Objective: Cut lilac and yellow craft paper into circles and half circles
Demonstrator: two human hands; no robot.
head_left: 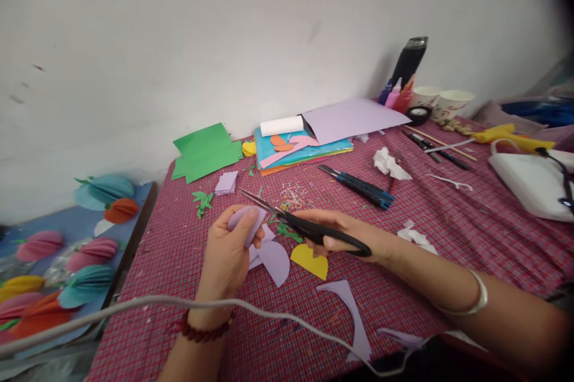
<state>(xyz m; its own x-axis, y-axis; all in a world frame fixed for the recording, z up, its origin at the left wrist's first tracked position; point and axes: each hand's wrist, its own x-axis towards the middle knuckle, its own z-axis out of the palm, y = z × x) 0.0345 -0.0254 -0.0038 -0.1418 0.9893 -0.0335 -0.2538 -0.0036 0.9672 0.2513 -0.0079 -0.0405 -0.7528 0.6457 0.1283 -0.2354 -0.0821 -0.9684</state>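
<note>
Between the thumb and fingers of my left hand (228,250) is a piece of lilac paper (246,222) with a curved edge. My right hand (338,229) grips black-handled scissors (309,226), whose blades point up and left just beside that paper. Whether the blades touch the paper I cannot tell. Lilac half-round cutouts (274,262) lie below my hands, next to a yellow half-round cutout (310,261). A small stack of lilac paper (226,183) and green paper leaves (202,204) lie beyond my left hand.
A utility knife (359,185) lies behind the scissors. Green sheets (207,152), a large lilac sheet (354,120), paper cups (452,104) and a yellow glue gun (511,138) stand or lie farther back. A white cable (269,313) crosses in front. Folded paper pumpkins (85,286) sit at left.
</note>
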